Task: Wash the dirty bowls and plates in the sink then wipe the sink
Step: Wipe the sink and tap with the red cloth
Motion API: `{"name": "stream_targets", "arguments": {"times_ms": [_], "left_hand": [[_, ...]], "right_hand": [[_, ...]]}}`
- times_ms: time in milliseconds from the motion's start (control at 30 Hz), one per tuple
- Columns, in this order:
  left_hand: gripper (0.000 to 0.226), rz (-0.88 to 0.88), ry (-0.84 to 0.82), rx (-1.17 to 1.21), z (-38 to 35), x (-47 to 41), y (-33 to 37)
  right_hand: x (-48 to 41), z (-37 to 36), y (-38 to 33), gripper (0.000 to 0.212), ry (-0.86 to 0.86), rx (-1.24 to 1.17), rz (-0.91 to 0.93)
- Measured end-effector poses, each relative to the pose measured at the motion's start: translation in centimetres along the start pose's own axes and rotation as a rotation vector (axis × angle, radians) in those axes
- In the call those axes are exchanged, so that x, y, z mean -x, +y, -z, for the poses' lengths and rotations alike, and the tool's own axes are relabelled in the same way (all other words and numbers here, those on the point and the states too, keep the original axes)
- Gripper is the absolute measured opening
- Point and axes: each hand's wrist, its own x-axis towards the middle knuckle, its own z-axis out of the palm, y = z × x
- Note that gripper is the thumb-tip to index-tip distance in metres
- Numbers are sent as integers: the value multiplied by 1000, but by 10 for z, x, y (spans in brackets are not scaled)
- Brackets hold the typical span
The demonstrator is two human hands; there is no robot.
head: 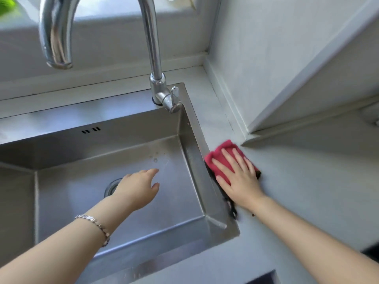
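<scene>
The stainless steel sink (190, 140) fills the left and middle of the view, and no bowls or plates show in its basin. My right hand (239, 175) lies flat, fingers straight, pressing a red cloth (220, 152) onto the grey counter just beside the sink's right rim. A dark edge of the cloth shows under my palm. My left hand (138, 188) hovers over the basin with relaxed fingers, holding nothing, and it covers part of the drain (110, 188). A bracelet sits on my left wrist.
A tall chrome faucet (156, 78) with a side lever rises from the sink's back right corner, its spout curving over the upper left. A white wall and a slanted ledge (307, 78) bound the counter (307, 181) on the right. Something green sits at the top left corner.
</scene>
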Motion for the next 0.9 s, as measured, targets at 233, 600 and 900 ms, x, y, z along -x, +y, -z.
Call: {"name": "stream_targets", "arguments": {"times_ms": [233, 600, 900], "left_hand": [[50, 14, -7, 54, -21, 53, -6], [47, 9, -17, 152, -49, 85, 2], [46, -32, 13, 204, -53, 97, 13]], "right_hand": [[-6, 12, -11, 62, -75, -123, -531], [27, 19, 10, 47, -102, -65, -270], [62, 33, 61, 56, -109, -181, -355]]}}
